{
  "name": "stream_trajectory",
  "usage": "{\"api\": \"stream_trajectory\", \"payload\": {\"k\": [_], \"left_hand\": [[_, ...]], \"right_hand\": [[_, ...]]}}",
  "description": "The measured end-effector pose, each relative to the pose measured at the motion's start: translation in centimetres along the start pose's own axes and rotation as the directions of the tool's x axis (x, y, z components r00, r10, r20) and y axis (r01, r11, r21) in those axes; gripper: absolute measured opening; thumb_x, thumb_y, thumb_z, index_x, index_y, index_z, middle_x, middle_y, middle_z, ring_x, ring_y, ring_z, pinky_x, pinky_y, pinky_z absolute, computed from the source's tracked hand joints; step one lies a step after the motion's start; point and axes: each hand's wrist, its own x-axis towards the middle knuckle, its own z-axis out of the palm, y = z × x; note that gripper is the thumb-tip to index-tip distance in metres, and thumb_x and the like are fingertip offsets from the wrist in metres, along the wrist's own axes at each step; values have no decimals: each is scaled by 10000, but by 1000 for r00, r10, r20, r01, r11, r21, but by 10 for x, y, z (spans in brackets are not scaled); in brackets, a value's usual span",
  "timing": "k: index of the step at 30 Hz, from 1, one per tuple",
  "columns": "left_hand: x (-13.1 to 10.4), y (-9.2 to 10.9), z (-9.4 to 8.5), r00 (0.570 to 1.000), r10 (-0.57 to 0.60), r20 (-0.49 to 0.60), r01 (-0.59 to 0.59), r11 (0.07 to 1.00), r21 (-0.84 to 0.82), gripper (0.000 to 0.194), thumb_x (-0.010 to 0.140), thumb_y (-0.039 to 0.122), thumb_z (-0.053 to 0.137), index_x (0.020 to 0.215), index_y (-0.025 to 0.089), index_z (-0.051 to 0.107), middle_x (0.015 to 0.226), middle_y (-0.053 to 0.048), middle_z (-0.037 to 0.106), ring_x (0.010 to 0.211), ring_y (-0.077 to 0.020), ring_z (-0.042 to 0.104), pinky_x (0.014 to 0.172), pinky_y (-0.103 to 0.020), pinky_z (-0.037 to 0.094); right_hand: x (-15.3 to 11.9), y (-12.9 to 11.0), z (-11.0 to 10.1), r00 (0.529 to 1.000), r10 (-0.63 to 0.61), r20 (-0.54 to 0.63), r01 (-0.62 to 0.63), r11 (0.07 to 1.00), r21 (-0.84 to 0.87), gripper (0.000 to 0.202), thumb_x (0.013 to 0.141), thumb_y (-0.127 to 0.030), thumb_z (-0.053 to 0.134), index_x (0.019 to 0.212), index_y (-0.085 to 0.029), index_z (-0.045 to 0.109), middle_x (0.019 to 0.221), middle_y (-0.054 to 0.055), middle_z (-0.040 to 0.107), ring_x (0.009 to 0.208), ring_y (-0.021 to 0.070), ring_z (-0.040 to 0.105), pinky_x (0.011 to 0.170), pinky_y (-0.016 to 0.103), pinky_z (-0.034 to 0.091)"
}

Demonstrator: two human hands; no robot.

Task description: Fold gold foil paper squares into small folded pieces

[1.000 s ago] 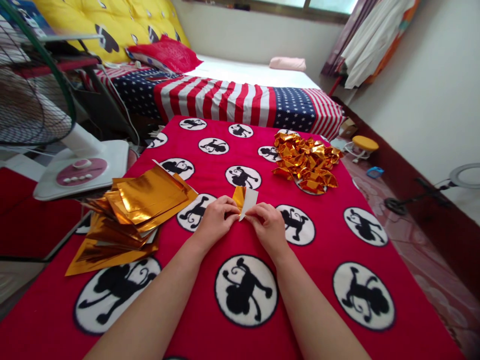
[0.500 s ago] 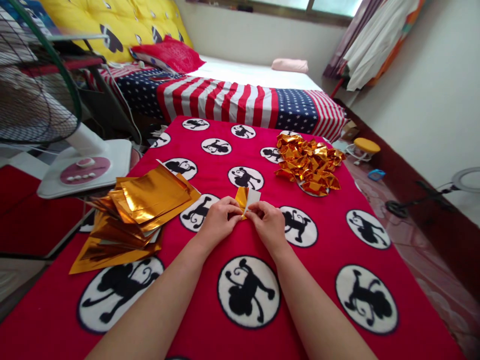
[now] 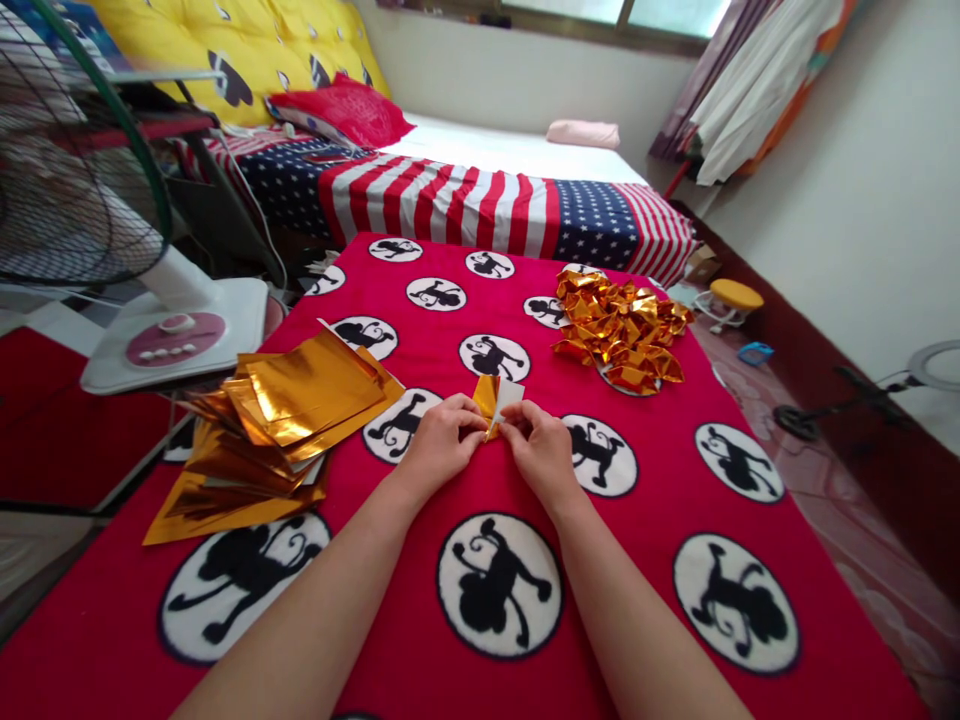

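Scarcely shifted since the earlier frame, the left hand and right hand pinch a small folded gold-and-white foil paper at its near end; it lies between them, about equally near both, its long axis seemingly pointing away over the red, monkey-print cloth.

Window: daylight at the top of the frame, blown nearly white.
Gold foil sheets: bright glare streaks, left of centre.
Red fleece cloth: evenly lit, pattern crisp (sharper than the frame's edges).
Fan: soft and stretched at the left edge.
Floor: dim, smeared toward the lower right.
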Motion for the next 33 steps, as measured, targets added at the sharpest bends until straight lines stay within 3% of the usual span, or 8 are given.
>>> {"api": "stream_trajectory", "payload": {"k": [6, 12, 33], "left_hand": [[0, -1, 1, 999, 33, -23, -33, 999, 8, 230, 782, 63, 590, 816, 209, 765, 867, -41, 672, 805, -151, 631, 767, -289, 511], [1, 6, 2, 998, 4, -57, -1, 999, 45, 138, 801, 148, 626, 748, 187, 748, 854, -43, 675, 768, -147, 629, 740, -286, 505], [0, 5, 6, 997, -36, -71, 40, 998, 46, 40, 765, 183, 701, 751, 180, 738, 873, -32, 662, 778, -145, 623, 747, -282, 498]], "right_hand": [[0, -7, 2, 999, -32, -29, 29, 994, -102, 98, 795, -194, 608, 885, -219, 636, 787, 0, 701, 716, 166, 627, 665, 268, 430], [-2, -8, 4, 996, -75, -45, 66, 983, -170, 105, 811, -155, 567, 874, -215, 627, 845, 22, 702, 725, 171, 611, 703, 283, 409], [-4, -6, 6, 994, -92, -51, 80, 976, -203, 85, 828, -174, 566, 893, -201, 614, 865, 19, 694, 740, 165, 603, 716, 284, 369]]}}
